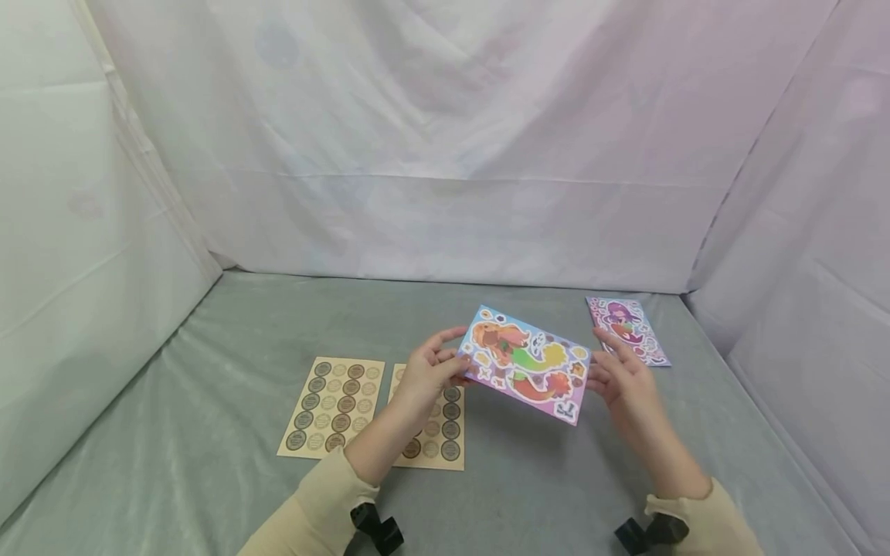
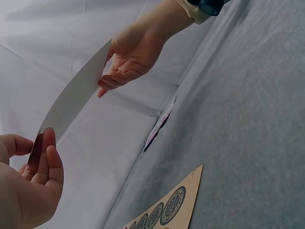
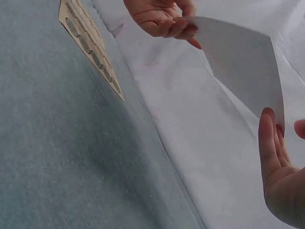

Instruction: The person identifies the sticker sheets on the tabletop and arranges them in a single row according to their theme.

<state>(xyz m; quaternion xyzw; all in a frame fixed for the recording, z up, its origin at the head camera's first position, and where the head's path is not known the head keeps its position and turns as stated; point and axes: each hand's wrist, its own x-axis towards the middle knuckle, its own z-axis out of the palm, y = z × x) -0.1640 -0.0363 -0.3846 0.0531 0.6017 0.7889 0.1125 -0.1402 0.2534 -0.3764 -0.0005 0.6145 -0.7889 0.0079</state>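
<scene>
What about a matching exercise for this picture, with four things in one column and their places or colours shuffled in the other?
Things:
1. Green-and-yellow-tailed mermaid sheet
2. Purple-haired mermaid sheet
3. Round-label sheets
4. Cloth under the sheets

Places or colours:
A. Tan, lying toward the left
B. Grey
C. Held up in the air
D. Lying at the far right

Pairs: 1-C, 2-D, 3-A, 4-B

The held sheet (image 1: 531, 359) is smooth paper, the tablecloth (image 1: 518, 494) matt.
</scene>
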